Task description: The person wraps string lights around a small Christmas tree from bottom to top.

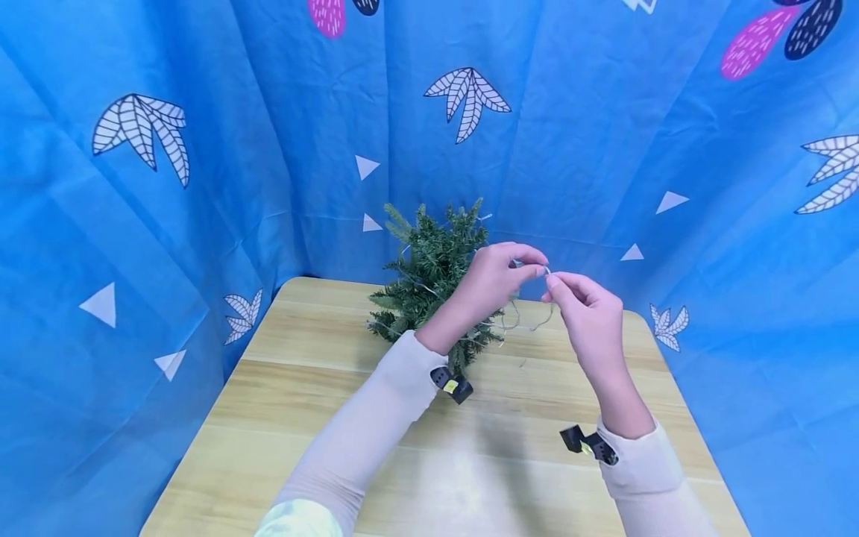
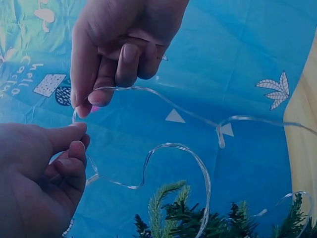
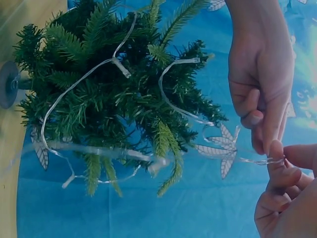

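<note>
A small green artificial Christmas tree [image 1: 436, 261] stands on the table, with a clear-wired fairy light string [image 2: 207, 173] draped around its branches. To the tree's right, my left hand [image 1: 499, 272] pinches the wire between thumb and index finger. My right hand [image 1: 590, 313] pinches the same string close beside it, fingertips almost meeting. In the left wrist view, wire runs from the right hand [image 2: 129, 34] past a small bulb [image 2: 221, 136] toward the right edge, and another length loops from the left hand [image 2: 39, 168] to the tree. Loose loops hang below both hands.
The light wood table [image 1: 302, 447] has rounded back corners. Blue patterned cloth [image 1: 570, 149] surrounds it on the back and sides. The tree's round base [image 3: 8, 84] shows in the right wrist view. Black cameras [image 1: 451, 384] are strapped at both wrists.
</note>
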The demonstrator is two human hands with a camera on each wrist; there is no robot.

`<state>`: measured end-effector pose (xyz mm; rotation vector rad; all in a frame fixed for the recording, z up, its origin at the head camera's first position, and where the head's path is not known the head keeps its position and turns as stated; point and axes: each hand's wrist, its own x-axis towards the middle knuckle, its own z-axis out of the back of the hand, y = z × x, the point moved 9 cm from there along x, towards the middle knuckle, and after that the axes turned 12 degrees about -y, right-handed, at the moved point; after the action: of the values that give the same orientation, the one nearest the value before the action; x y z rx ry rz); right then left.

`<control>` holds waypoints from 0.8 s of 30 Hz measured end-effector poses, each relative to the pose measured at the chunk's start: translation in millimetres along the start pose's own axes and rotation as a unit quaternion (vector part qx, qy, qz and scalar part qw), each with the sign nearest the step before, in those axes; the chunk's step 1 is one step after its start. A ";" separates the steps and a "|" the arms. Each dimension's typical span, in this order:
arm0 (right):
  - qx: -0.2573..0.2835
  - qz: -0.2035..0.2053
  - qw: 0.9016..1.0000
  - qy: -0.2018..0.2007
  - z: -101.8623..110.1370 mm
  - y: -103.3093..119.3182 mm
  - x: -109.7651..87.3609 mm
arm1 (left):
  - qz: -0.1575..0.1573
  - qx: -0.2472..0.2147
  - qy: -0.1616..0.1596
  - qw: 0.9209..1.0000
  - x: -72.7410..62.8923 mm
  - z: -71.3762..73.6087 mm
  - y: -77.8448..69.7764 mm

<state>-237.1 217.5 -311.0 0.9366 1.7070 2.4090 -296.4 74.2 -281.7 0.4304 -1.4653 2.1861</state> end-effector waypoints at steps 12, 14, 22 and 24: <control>-0.006 -0.011 1.000 0.019 -3.8 -3.5 -8.7 | 0.064 -0.011 -0.051 0.997 16.7 24.2 18.7; -0.004 -0.006 1.000 0.014 -4.3 -3.2 -7.2 | 0.069 -0.013 -0.041 0.997 16.7 23.2 21.3; 0.005 0.006 1.000 0.002 -12.1 0.0 5.1 | 0.071 -0.055 -0.001 0.996 12.5 16.1 25.6; 0.007 0.009 1.000 -0.001 -13.9 2.0 7.7 | 0.067 -0.057 0.010 0.996 11.6 14.9 25.7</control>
<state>-249.6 207.8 -308.7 0.9593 1.7257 2.4082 -320.1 54.6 -290.2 0.2780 -1.6411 2.1884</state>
